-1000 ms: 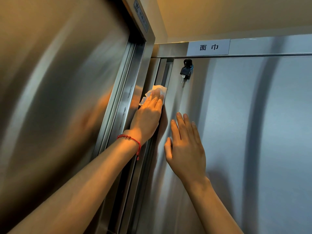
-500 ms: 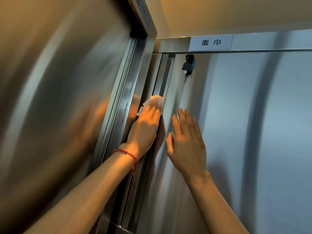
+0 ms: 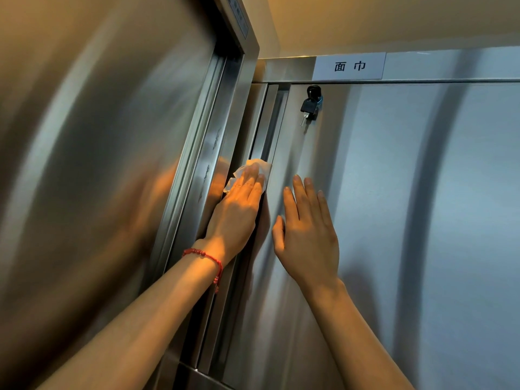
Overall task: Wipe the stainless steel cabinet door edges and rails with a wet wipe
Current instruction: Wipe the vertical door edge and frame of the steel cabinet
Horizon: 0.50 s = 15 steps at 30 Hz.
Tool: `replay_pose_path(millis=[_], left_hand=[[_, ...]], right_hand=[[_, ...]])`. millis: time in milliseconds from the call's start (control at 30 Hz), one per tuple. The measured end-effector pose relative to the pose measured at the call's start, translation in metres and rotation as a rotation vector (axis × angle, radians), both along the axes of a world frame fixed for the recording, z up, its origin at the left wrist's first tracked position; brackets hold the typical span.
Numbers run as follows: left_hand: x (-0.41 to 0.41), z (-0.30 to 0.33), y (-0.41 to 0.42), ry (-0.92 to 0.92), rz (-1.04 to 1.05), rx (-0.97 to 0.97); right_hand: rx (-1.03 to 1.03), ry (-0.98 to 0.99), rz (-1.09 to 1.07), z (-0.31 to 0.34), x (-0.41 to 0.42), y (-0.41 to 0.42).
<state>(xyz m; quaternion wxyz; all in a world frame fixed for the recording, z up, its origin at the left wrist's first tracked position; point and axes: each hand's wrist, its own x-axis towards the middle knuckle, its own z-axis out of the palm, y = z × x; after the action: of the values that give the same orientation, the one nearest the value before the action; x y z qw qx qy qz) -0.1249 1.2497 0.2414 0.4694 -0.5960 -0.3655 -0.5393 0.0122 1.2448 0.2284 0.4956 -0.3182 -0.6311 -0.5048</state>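
Observation:
A white wet wipe [image 3: 260, 166] lies against the vertical rail [image 3: 267, 128] at the left edge of the stainless steel cabinet door [image 3: 394, 206]. My left hand [image 3: 239, 209], with a red bead bracelet at the wrist, presses the wipe onto that rail with straight fingers; most of the wipe is hidden under them. My right hand [image 3: 306, 235] rests flat on the door face just right of the rail, fingers spread and straight, holding nothing.
A black key [image 3: 309, 104] hangs in the lock near the door's top left corner. Above it a white label [image 3: 349, 66] sits on the top frame. A second steel cabinet door [image 3: 98, 164] and its frame [image 3: 213, 142] stand close on the left.
My left hand has slid the wipe down the rail, away from the top frame. My right hand stays flat on the door face.

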Motion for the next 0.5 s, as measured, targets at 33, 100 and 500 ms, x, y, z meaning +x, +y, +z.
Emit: replay_pose_path(millis=[33,100,500], left_hand=[[0.000,-0.001,0.000,-0.004,-0.006,0.002],[0.000,-0.006,0.001,-0.010,-0.009,0.005],[0.000,-0.010,-0.002,-0.011,-0.014,-0.015]], right_hand=[[0.001,0.000,0.000,0.000,0.000,0.000],[0.001,0.000,0.000,0.000,0.000,0.000],[0.009,0.001,0.002,0.000,0.000,0.000]])
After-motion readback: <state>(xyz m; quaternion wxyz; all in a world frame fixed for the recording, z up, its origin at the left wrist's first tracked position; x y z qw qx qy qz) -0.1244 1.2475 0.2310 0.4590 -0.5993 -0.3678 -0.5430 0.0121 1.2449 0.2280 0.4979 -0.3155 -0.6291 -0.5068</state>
